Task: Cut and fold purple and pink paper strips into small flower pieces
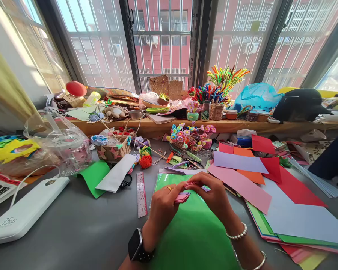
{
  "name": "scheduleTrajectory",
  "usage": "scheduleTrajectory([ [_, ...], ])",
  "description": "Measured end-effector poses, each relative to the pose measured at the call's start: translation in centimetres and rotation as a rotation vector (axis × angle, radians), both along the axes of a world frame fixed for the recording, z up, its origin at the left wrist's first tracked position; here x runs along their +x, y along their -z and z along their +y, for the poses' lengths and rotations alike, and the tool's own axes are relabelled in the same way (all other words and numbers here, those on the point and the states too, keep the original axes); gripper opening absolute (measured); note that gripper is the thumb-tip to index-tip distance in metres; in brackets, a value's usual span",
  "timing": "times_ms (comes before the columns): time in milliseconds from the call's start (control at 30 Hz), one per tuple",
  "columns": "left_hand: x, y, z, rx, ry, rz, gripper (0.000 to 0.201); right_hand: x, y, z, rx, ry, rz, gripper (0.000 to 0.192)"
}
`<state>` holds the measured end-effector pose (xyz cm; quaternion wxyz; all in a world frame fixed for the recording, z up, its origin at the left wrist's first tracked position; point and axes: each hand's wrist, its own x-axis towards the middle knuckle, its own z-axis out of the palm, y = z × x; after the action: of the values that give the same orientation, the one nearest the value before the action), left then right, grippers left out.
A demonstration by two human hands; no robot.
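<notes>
My left hand (163, 206) and my right hand (214, 197) meet above a green paper sheet (191, 232) on the grey table. Together they pinch a small folded pink paper piece (183, 196), with a bit of purple showing at its right end. The left wrist wears a black watch (136, 245). The right wrist has a bead bracelet (238, 234) and a bangle.
Coloured paper sheets (250, 176) fan out to the right. A pink ruler (141, 195), a white power bank (25, 210) with cable, a plastic bag (59, 144) and a basket of paper flowers (112, 148) lie left. The window ledge (157, 127) holds pipe-cleaner flowers and jars.
</notes>
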<state>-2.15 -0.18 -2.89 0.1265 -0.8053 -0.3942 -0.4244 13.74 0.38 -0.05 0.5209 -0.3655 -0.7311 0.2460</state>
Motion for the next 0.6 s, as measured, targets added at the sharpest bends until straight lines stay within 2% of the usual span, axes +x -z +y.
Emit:
scheduleTrajectory([
  [167,-0.5,-0.5,0.2,-0.253,0.034,-0.242,0.020,0.4,0.1,0.2,-0.084,0.066,0.162,0.006],
  [267,-0.8,-1.1,0.3,-0.487,0.017,-0.483,0.020,0.7,0.2,0.4,-0.182,0.055,0.318,0.008],
  [400,-0.5,-1.8,0.1,-0.754,0.073,-0.760,0.026,0.7,0.1,0.6,-0.237,0.009,0.448,0.009],
  [467,-0.4,-2.0,0.0,-0.796,0.094,-0.810,0.027,0.6,0.0,0.6,-0.252,0.002,0.491,0.008],
  [600,-0.4,-2.2,-0.2,-0.778,0.133,-0.796,0.025,0.3,0.1,0.5,-0.271,0.011,0.534,0.007],
])
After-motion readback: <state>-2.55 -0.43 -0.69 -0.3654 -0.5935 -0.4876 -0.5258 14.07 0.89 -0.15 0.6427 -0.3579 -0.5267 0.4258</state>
